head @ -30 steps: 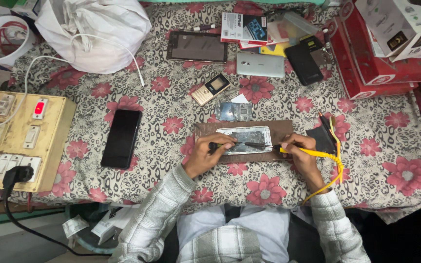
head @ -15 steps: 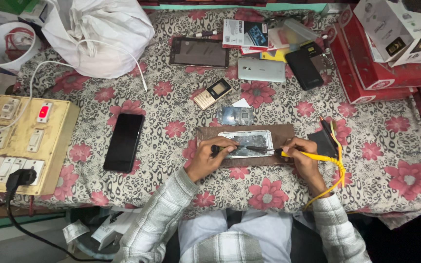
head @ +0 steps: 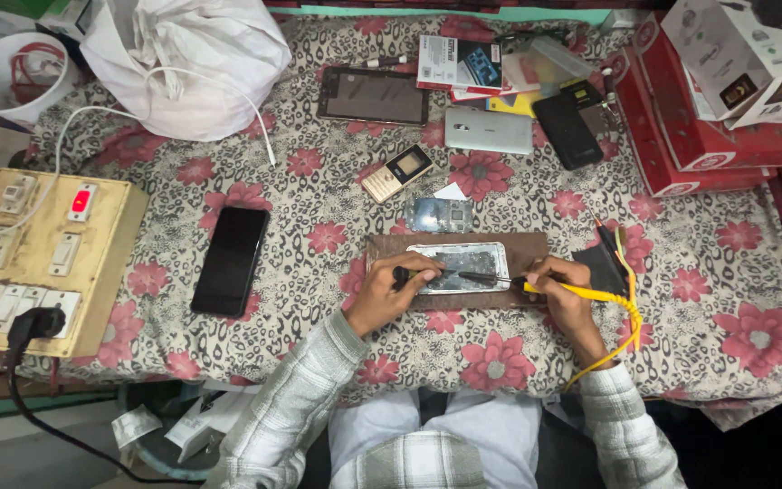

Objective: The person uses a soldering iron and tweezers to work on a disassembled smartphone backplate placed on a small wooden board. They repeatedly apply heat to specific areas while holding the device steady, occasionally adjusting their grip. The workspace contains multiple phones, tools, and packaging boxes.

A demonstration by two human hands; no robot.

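Note:
An opened phone body (head: pixel 460 266) lies on a brown mat (head: pixel 536 244) on the flowered table cloth. My left hand (head: pixel 391 292) rests at the phone's left end and pinches a small dark tool against it. My right hand (head: pixel 561 288) grips a yellow-handled soldering iron (head: pixel 590 292), its dark tip reaching left over the phone's middle. A yellow cord (head: pixel 628 330) loops from the handle past my right wrist.
A black phone (head: pixel 230 259) lies to the left, beside a wooden switchboard (head: pixel 38 263) with a lit red switch. Farther back lie a small gold keypad phone (head: pixel 396 172), a circuit board (head: pixel 438 215), a tablet (head: pixel 373 96), a silver phone (head: pixel 489 130), red boxes (head: pixel 690 136) and a white bag (head: pixel 194 63).
Both hands stay on the opened phone. The iron's tip has shifted only slightly over it, and the view has drifted a little.

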